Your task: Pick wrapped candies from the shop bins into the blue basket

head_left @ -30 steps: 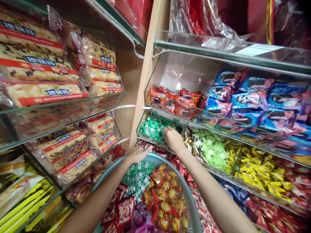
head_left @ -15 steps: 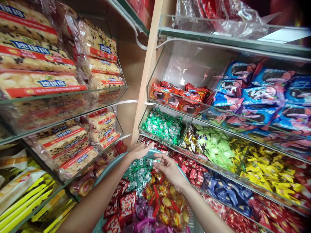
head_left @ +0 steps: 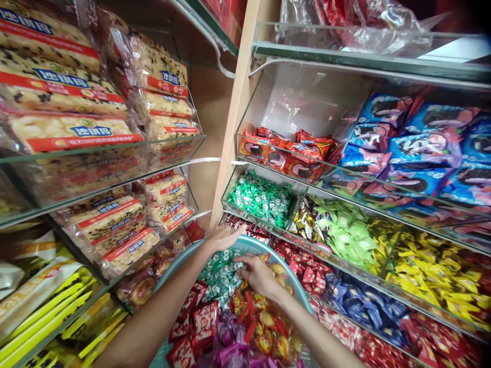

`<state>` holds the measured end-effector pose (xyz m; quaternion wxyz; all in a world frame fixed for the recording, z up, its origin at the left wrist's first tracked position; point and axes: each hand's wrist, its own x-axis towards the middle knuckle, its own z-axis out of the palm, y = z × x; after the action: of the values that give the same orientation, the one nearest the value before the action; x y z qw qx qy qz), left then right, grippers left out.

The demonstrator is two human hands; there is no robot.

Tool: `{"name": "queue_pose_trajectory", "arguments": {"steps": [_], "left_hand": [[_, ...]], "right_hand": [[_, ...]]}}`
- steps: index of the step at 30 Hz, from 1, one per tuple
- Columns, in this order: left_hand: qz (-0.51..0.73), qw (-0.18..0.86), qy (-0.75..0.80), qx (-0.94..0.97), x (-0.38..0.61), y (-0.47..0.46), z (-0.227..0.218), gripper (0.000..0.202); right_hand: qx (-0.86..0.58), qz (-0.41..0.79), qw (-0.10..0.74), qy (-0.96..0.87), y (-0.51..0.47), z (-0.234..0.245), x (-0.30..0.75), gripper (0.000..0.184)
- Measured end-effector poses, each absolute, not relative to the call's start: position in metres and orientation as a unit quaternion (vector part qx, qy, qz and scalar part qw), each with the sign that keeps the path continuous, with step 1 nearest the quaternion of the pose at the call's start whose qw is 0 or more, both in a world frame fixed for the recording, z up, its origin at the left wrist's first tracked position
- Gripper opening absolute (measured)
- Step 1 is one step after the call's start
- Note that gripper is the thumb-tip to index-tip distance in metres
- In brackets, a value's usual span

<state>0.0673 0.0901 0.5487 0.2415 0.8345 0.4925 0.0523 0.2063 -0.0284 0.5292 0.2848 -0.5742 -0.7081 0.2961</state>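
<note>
A round teal plastic basket [head_left: 303, 291] sits low in front of me, filled with wrapped sweets. My left hand [head_left: 225, 237] is at its far rim, thumb stretched to the right; the other fingers are mostly hidden and appear hooked around the rim. Inside the basket, my right hand [head_left: 256, 273] reaches over a heap of green-wrapped candies [head_left: 218, 276]. Its thumb and forefinger are apart, touching the candies' right edge. Nearer me lie red-and-white packets [head_left: 205, 322], purple-wrapped sweets [head_left: 230, 337] and orange-gold packets [head_left: 270, 327].
Ahead, a glass-fronted bin of green candies [head_left: 263, 197] stands beside light-green sweets [head_left: 343, 227] and yellow sweets [head_left: 437, 268]. Blue biscuit packs [head_left: 422, 148] fill the shelf above. Packaged pastry bars [head_left: 84, 128] line the left shelves. A wooden post [head_left: 232, 122] divides both sides.
My right hand has moved slightly left and down onto the green candies; a green candy showed at its fingertips before. My left hand stays at the rim. The view has shifted slightly.
</note>
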Motion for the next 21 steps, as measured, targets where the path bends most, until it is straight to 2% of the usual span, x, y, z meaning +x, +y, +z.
{"name": "queue_pose_trajectory", "arguments": {"steps": [8,15,21], "left_hand": [[0.065,0.241,0.49,0.835,0.069,0.09,0.546,0.089],[0.073,0.239,0.493,0.833,0.069,0.09,0.548,0.09],[0.066,0.241,0.511,0.822,0.068,0.088,0.553,0.092]], "right_hand": [[-0.594,0.283,0.259,-0.707,-0.009,0.522,0.188,0.035],[-0.584,0.198,0.251,-0.746,-0.001,0.512,0.188,0.037],[-0.591,0.153,0.244,-0.754,-0.006,0.525,0.196,0.033]]}}
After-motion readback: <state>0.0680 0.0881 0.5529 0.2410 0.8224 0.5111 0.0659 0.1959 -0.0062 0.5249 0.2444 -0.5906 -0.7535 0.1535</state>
